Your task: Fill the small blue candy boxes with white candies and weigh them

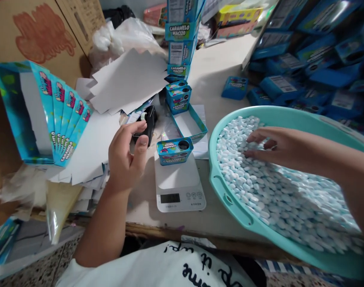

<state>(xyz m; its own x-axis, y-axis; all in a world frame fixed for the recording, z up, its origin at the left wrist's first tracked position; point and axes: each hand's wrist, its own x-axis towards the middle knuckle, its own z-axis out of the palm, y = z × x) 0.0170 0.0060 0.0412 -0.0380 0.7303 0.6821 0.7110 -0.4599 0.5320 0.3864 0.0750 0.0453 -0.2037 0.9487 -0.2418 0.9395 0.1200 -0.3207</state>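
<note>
My right hand [268, 144] dips its fingertips into a heap of small white and pale-blue wrapped candies [250, 187] inside a large turquoise tub [292, 111]. Its thumb and fingers are apart, with nothing visibly held. Left of the scale, my left hand [126, 155] is raised, thumb and fingers spread and holding nothing. A small blue candy box [175, 151], with a dark round spot on top, stands on the white kitchen scale [179, 177]. The scale's display digits are too dim to read surely. Behind it, small boxes [179, 97] sit in an open blue tray [196, 131].
A tall stack of blue boxes [179, 52] rises at the back. Nested display trays [59, 115] and loose white card sheets [128, 83] lie left, near a black tape dispenser [150, 123]. Many blue boxes [313, 67] fill the right back; one box [235, 87] lies apart.
</note>
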